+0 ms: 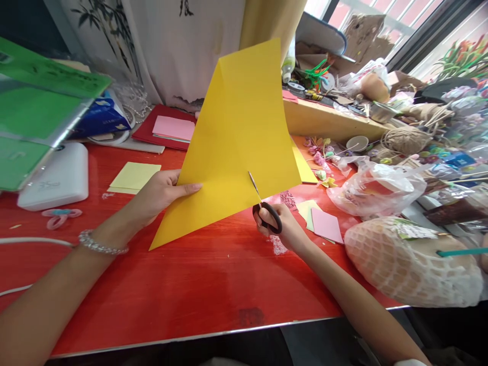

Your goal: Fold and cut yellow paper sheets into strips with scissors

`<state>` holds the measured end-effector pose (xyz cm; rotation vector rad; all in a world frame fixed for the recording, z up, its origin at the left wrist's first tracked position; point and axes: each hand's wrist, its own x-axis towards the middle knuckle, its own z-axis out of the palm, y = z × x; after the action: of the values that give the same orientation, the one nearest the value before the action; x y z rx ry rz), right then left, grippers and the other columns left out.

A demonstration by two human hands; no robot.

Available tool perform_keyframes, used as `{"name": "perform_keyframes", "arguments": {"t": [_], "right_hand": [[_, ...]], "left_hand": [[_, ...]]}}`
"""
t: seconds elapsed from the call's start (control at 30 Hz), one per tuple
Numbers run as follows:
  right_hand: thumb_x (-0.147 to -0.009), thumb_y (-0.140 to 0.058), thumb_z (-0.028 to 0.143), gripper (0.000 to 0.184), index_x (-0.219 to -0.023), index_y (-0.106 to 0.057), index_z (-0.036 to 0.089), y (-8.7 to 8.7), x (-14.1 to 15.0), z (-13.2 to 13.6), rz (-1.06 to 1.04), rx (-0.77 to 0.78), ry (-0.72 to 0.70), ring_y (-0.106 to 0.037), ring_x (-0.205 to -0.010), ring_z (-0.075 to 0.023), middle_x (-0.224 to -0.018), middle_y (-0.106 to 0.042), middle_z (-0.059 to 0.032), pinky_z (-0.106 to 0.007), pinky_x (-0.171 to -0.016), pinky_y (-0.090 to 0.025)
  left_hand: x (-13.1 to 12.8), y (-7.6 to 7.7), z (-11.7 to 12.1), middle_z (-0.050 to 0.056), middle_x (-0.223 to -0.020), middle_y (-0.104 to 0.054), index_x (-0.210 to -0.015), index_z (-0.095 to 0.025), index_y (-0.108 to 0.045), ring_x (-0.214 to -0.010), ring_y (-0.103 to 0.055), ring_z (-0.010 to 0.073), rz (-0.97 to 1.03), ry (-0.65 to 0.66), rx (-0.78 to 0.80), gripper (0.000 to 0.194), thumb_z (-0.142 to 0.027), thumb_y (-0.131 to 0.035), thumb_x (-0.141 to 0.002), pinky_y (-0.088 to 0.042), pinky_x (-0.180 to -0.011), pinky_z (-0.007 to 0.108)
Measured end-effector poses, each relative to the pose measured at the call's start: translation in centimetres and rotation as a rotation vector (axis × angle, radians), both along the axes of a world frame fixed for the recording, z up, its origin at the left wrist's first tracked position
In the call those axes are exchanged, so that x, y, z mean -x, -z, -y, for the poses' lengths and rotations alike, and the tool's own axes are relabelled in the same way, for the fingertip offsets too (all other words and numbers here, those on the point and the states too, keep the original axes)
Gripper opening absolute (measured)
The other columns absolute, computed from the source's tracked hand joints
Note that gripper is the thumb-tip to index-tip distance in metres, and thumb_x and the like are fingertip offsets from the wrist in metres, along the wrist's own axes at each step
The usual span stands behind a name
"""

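Observation:
A large sheet of yellow paper (236, 132) is held up above the red table (213, 290), tilted and slightly curved. My left hand (163, 193) grips its left edge, thumb on the near face and the other fingers behind. In my right hand (280, 226) are scissors (271, 217) with black handles, my fingers through the loops. Their blades meet the sheet near its lower edge, with one blade showing on the near face. The other blade is hidden behind the paper. A beaded bracelet (102, 244) circles my left wrist.
Pale yellow paper squares (135, 177) lie left, pink ones (327, 225) right. A green folder (34, 117) and white box (57, 178) stand at the left. A netted foam-wrapped object (404, 264), a plastic bag (381, 188) and twine (406, 140) crowd the right.

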<state>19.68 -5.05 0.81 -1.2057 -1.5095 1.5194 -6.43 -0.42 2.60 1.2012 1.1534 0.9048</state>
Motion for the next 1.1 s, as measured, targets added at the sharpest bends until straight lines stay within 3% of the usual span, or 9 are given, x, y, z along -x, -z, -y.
{"name": "perform_keyframes", "arguments": {"t": [0.37, 1.1], "right_hand": [[-0.079, -0.059, 0.054, 0.048, -0.053, -0.040, 0.018, 0.26, 0.04, -0.21, 0.005, -0.010, 0.033, -0.028, -0.042, -0.0053, -0.044, -0.038, 0.0054, -0.025, -0.045, -0.016], [-0.071, -0.061, 0.063, 0.051, -0.057, -0.044, 0.018, 0.26, 0.18, -0.10, -0.027, 0.030, 0.046, -0.028, -0.040, -0.0053, -0.042, -0.039, 0.0057, -0.025, -0.043, -0.014]], "left_hand": [[-0.01, 0.04, -0.07, 0.006, -0.099, -0.072, -0.095, -0.017, -0.068, -0.082, -0.068, 0.0216, -0.004, -0.002, 0.007, 0.035, -0.036, -0.075, -0.068, -0.056, -0.064, 0.028], [-0.21, -0.04, 0.00, 0.006, -0.097, -0.073, -0.097, -0.019, -0.070, -0.078, -0.069, 0.0217, -0.004, 0.028, 0.045, 0.038, -0.039, -0.076, -0.066, -0.058, -0.061, 0.027]]}}
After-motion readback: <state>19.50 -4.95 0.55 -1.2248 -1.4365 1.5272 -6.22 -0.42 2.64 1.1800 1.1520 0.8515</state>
